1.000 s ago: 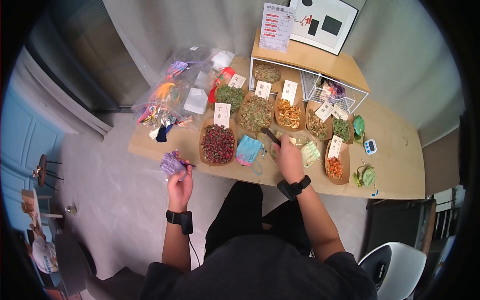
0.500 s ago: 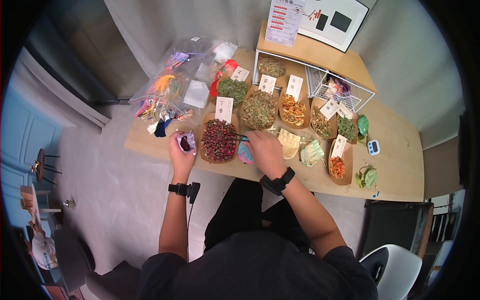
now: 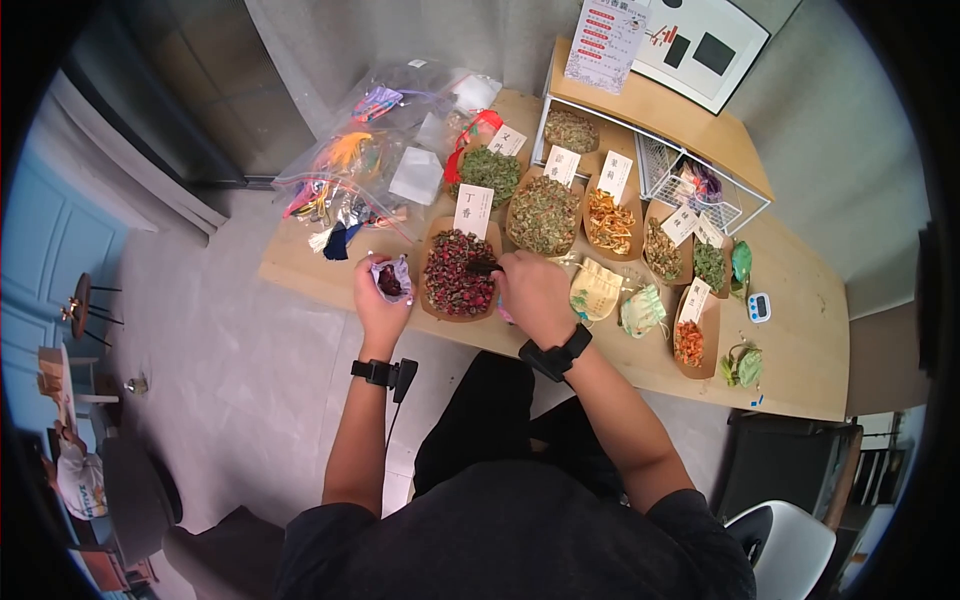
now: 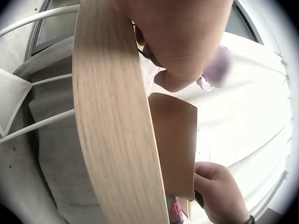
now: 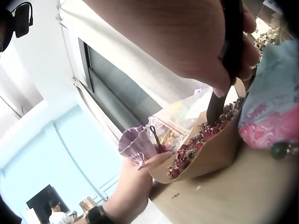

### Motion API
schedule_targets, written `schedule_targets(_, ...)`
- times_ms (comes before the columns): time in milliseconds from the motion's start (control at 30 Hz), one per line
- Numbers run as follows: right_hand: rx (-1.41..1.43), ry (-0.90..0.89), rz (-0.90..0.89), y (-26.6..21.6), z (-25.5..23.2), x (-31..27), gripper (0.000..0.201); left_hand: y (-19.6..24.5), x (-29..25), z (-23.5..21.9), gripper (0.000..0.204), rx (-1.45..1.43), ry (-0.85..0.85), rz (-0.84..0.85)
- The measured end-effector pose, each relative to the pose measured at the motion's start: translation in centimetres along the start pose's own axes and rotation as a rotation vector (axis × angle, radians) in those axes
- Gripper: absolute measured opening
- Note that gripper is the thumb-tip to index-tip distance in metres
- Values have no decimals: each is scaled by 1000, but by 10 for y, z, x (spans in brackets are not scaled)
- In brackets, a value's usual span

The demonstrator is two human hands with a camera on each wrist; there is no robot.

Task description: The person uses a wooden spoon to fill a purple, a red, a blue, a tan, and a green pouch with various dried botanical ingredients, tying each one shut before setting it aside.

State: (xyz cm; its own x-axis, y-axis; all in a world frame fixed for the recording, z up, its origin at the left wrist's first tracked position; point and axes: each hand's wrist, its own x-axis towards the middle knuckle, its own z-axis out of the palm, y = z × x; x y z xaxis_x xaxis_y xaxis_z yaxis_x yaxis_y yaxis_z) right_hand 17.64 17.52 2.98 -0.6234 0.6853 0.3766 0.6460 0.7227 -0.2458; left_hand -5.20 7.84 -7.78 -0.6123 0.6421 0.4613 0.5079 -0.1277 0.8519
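Fingers of the left hand (image 3: 383, 312) hold a small purple pouch (image 3: 401, 272), its mouth open with dark red buds inside; the right wrist view shows the pouch (image 5: 136, 143) too. The right hand (image 3: 537, 300) grips a dark tool (image 3: 482, 267), whose end is down among the dried red buds (image 3: 458, 290) in a brown paper tray. In the right wrist view the tool (image 5: 217, 105) dips into the buds (image 5: 205, 137). The left wrist view shows the right hand (image 4: 223, 192) by the tray's brown side (image 4: 174, 140).
Other trays of dried herbs (image 3: 543, 215) and petals (image 3: 610, 222) stand behind and to the right. Clear bags of tassels (image 3: 345, 165) lie at the back left. A yellow pouch (image 3: 596, 288), a green pouch (image 3: 642, 311) and a timer (image 3: 759, 307) lie rightward. Behind is a wooden shelf (image 3: 680, 125).
The pouch has been turned mouth up in the left hand. The right hand has moved left with the dark tool, from over the pouches to the red buds.
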Motion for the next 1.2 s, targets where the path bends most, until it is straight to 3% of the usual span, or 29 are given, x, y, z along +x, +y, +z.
schedule_targets(133,207,100,25,-16,-15,8,15,0,0,0,60,36,2,6)
schedule_targets(333,378,156,-140,-55,2,16,18,8,1,2,57,-75,-23,-32)
schedule_targets(500,276,189,-2,-30,-9,18,16,14,3,-2,61,43,-26,-55)
schedule_targets(600,79,35,62,-7,-6,14,15,13,1,-1,62,89,-23,-39)
schedule_targets(833,30,39,13,-5,0,8,15,9,2,-1,62,113,-23,-19)
schedule_targets(933,42,15,73,-2,2,5,15,9,2,-2,63,120,-25,-18)
schedule_targets(1200,-4,38,-22,-6,2,5,13,14,2,-1,62,157,-28,-18)
